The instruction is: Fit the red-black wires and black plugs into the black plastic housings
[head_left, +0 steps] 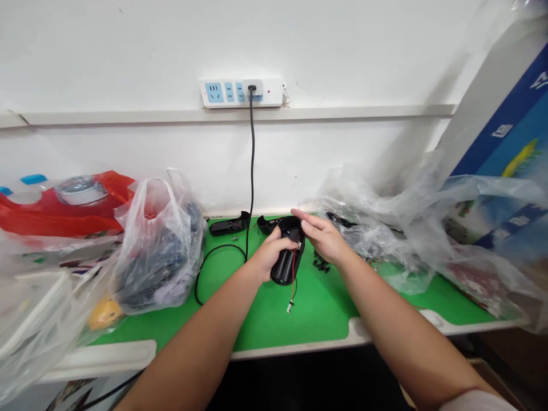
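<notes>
A black plastic housing (282, 267) with dark cylinders inside is held above the green mat. From it hang a red and a black wire ending in a small white connector (289, 308). My left hand (272, 251) grips the housing from the left, its thumb laid across the front. At the upper right rim, my right hand (323, 233) has its fingers against the housing; what its fingertips may pinch is too small to make out. Behind lie another black housing piece (226, 226) and a second black part (266, 225), partly hidden by my hands.
A black cable runs down from a power strip (222, 93) onto the green mat (257, 325). Filled plastic bags (154, 251) stand left, beside a yellow object (105, 314). Small black parts (321, 262) lie right of the housing, near clear plastic wrapping (377, 228) and a blue box (505, 131).
</notes>
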The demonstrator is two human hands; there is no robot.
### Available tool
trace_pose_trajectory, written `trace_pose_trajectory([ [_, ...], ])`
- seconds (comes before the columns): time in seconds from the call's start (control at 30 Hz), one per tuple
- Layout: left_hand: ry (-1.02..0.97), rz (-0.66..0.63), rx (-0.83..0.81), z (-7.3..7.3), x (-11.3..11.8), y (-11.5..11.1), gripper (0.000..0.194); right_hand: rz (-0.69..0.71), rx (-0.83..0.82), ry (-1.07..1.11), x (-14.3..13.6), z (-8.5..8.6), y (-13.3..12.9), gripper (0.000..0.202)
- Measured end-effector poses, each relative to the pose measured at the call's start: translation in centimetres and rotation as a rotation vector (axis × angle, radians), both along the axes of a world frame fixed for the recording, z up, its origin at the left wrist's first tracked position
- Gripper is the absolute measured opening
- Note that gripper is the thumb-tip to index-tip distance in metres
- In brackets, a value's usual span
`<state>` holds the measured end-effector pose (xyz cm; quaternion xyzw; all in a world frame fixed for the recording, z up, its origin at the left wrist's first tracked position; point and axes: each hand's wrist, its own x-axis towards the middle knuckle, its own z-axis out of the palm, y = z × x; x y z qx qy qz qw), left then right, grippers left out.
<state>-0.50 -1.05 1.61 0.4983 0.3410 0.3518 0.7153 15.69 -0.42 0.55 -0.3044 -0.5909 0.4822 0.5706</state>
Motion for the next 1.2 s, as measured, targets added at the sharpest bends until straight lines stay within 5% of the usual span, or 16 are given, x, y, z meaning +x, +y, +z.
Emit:
trace_pose_trajectory([
  [0.1,0.017,-0.01,0.096,-0.2,-0.2,0.2,0.059,-0.076,0.053,-0.047,-0.1,0.0,-0.2,0.04],
  [0.3,0.096,-0.01,0.578,-0.2,-0.3,0.4,0.077,-0.277,0.21,-0.099,-1.2,0.1,-1.0,0.044],
  [0.47,0.084,0.025,0.651,-1.0,0.4,0.5,0.07,-0.457,0.22,-0.167,-1.8,-0.2,-1.1,0.037],
  [0.87,0.262,0.183,0.749,-1.7,1.0,0.3,0.05,-0.442,0.185,-0.184,-2.0,-0.1,-1.1,0.036],
  [1.2,0.705,0.166,1.021,0.0,0.7,-1.3,0.062,-0.309,0.118,0.019,-1.5,-0.2,-1.1,0.043],
])
